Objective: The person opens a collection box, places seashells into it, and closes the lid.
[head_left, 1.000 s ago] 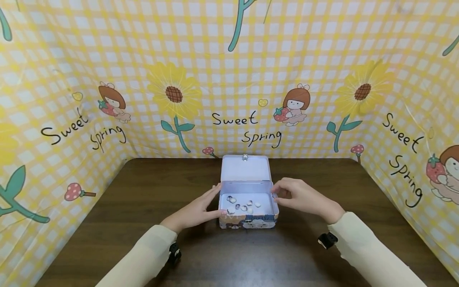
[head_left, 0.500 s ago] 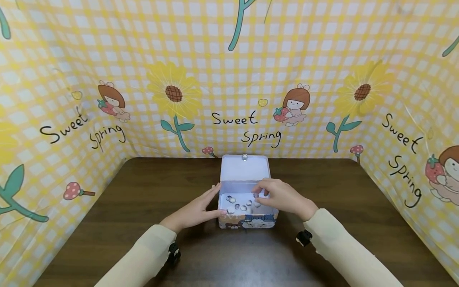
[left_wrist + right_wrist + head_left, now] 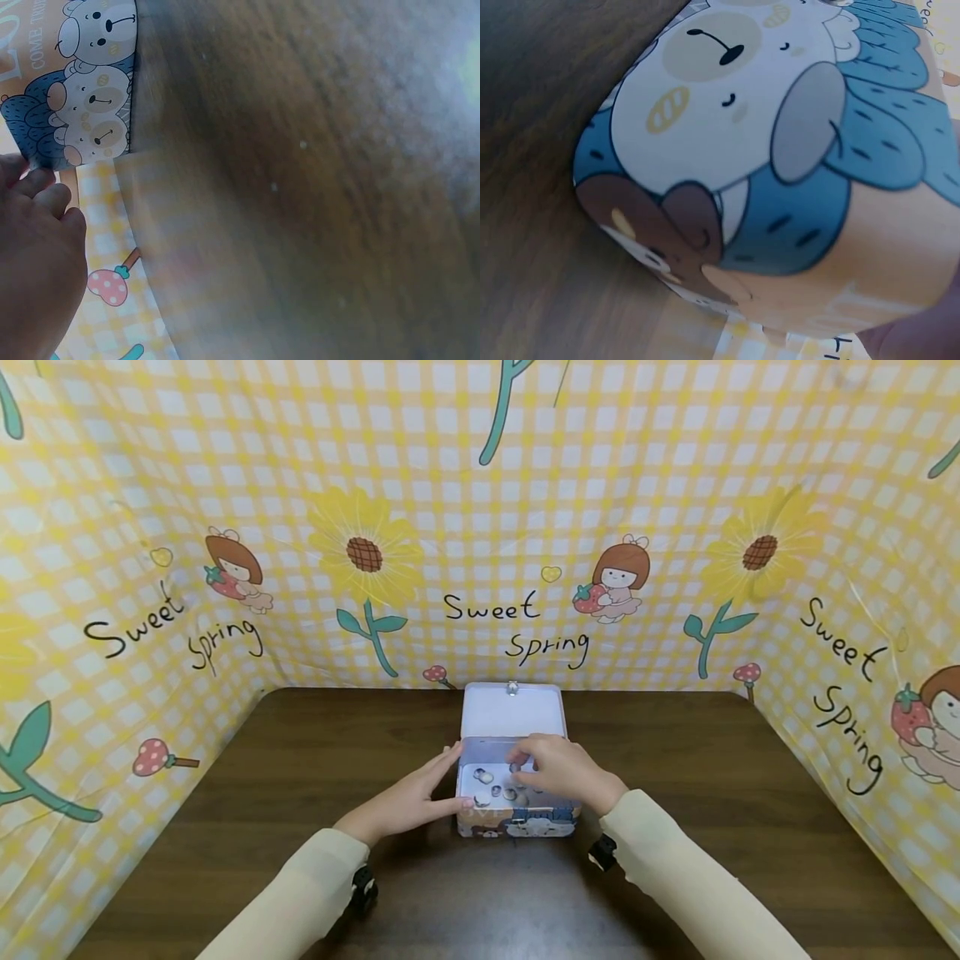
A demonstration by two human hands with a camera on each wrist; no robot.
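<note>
A tin box point(image 3: 551, 822) with cartoon bears on its front stands with its hinged lid point(image 3: 512, 712) raised. Several small whitish-purple seashells point(image 3: 496, 792) lie on its white floor. My left hand point(image 3: 401, 802) rests along the box's left side, fingers extended and thumb on the front rim; the left wrist view shows that hand point(image 3: 37, 255) beside the bear print point(image 3: 97, 105). Over the inside of the box, my right hand point(image 3: 566, 770) pinches a small seashell point(image 3: 514, 768) between thumb and fingertips. The right wrist view is mostly filled by the box's printed front point(image 3: 735, 127).
The box stands on a dark brown wooden table point(image 3: 337, 727) near its back edge. A yellow checked cloth point(image 3: 465, 527) with sunflowers and lettering hangs behind and on both sides. Black cameras are strapped at the left wrist point(image 3: 363, 891) and right wrist point(image 3: 602, 852).
From the box's right edge, my right hand has moved left over its inside, carrying the small seashell. The left hand and the box have stayed put.
</note>
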